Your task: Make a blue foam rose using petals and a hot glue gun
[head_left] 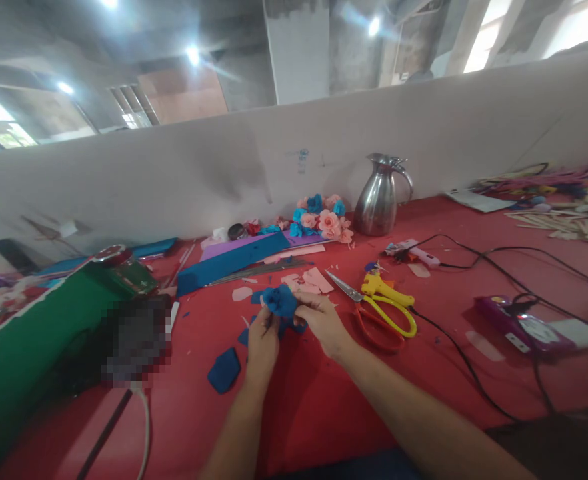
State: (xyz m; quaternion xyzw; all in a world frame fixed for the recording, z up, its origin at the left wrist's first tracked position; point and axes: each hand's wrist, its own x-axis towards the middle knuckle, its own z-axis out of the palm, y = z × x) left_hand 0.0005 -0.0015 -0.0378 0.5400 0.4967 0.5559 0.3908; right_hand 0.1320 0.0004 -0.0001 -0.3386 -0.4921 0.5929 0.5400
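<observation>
Left hand [263,341] and right hand [325,321] pinch blue foam flower [280,301] — bloom pointing up, away.

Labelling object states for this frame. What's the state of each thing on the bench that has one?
blue foam flower: held in both hands
left hand: shut on the flower
right hand: shut on the flower
yellow scissors: lying flat, blades closed
steel jug: upright
glue gun: lying on its side
blue petal: loose on the table
</observation>
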